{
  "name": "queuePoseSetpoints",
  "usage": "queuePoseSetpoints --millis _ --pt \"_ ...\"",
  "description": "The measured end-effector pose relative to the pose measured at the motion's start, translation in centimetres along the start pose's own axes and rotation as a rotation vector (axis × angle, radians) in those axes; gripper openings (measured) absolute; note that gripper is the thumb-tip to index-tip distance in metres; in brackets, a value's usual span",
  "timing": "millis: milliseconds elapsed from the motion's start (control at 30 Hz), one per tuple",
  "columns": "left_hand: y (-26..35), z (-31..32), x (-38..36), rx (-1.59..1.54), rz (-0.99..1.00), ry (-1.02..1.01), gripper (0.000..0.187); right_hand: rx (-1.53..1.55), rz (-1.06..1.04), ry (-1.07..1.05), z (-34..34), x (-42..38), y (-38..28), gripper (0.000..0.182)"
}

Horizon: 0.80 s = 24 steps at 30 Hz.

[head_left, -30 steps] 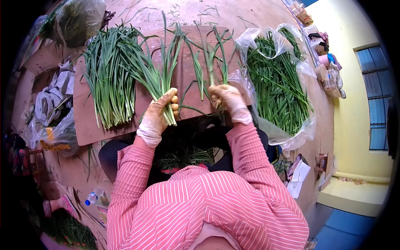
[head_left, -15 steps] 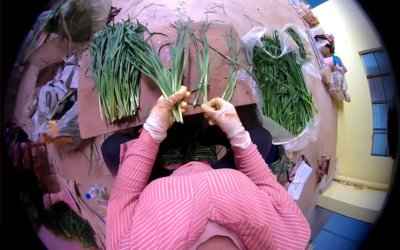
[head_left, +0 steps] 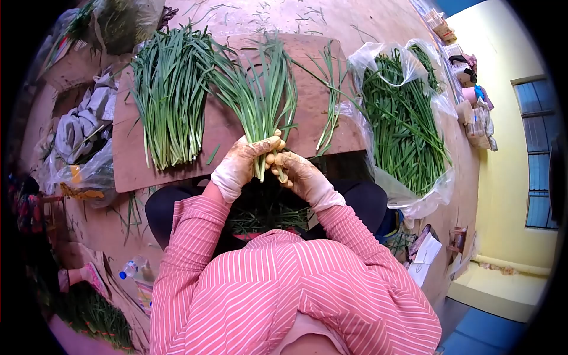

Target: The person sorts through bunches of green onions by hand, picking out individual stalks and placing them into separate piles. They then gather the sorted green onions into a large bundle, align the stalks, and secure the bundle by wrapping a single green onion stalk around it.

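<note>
Plastic bag, far right, is lying open and holding a heap of green chives. On the brown board a sorted pile of chives is lying far left, a few loose stalks right. I am seeing the left hand gripping a chive bunch at its base near the board's edge, fingers wrapped tight; the right hand is pinching the stems beside it. Trimmings in the lap are hard to make out.
</note>
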<state>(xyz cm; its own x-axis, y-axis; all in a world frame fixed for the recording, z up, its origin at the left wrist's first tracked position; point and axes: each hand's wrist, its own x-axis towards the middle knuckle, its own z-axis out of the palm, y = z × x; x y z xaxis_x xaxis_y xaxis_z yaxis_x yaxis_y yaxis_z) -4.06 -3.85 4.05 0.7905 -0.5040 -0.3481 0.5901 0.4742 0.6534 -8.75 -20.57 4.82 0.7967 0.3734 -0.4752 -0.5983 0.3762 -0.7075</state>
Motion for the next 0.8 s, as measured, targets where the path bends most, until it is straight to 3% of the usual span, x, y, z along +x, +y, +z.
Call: queuePoseSetpoints --millis 100,200,233,300,367,400,433,500,567,700,767,800 --pt "0.8 0.5 -0.8 -0.010 0.022 -0.052 0.039 0.160 -0.005 0.100 -0.7 -0.2 1.7 0.028" --pt "0.9 -0.2 -0.4 0.043 0.053 -0.049 0.038 -0.295 0.046 0.059 -1.2 -2.0 2.7 0.026" --pt "1.0 -0.2 -0.4 0.044 0.054 -0.048 0.038 -0.646 0.172 0.003 -1.7 -2.3 3.3 0.027" --pt "1.1 0.0 -0.4 -0.041 0.088 0.081 0.038 -1.494 0.052 -0.096 -4.4 -2.9 7.6 0.027" --pt "1.2 -0.3 -0.2 -0.089 0.084 0.074 0.037 -1.873 0.384 -0.343 -5.4 -3.4 8.3 0.024" --pt "1.3 -0.2 -0.4 -0.109 0.085 0.088 0.036 -1.762 0.526 -0.368 -5.0 -2.4 7.4 0.028" --pt "1.3 -0.1 -0.5 -0.128 0.084 0.101 0.036 -1.559 0.123 -0.118 -5.1 -3.1 6.9 0.022" --pt "1.0 -0.2 -0.5 -0.125 0.076 0.129 0.034 -1.394 -0.480 0.233 -4.1 -1.8 5.2 0.019" --pt "0.7 -0.7 0.0 -0.149 0.060 0.109 0.033 -1.445 -0.745 0.524 -2.5 0.6 2.8 0.023" --pt "0.3 -1.5 0.5 -0.144 0.071 0.106 0.033 -1.590 -0.650 0.713 -1.5 5.5 0.1 0.030" --pt "0.4 -1.3 0.3 -0.132 0.087 0.134 0.032 -1.770 -0.176 0.672 -0.8 7.0 -1.2 0.036" --pt "0.4 -1.2 0.3 -0.126 0.077 0.164 0.032 -1.761 -0.058 0.634 -0.3 7.3 -2.0 0.043"
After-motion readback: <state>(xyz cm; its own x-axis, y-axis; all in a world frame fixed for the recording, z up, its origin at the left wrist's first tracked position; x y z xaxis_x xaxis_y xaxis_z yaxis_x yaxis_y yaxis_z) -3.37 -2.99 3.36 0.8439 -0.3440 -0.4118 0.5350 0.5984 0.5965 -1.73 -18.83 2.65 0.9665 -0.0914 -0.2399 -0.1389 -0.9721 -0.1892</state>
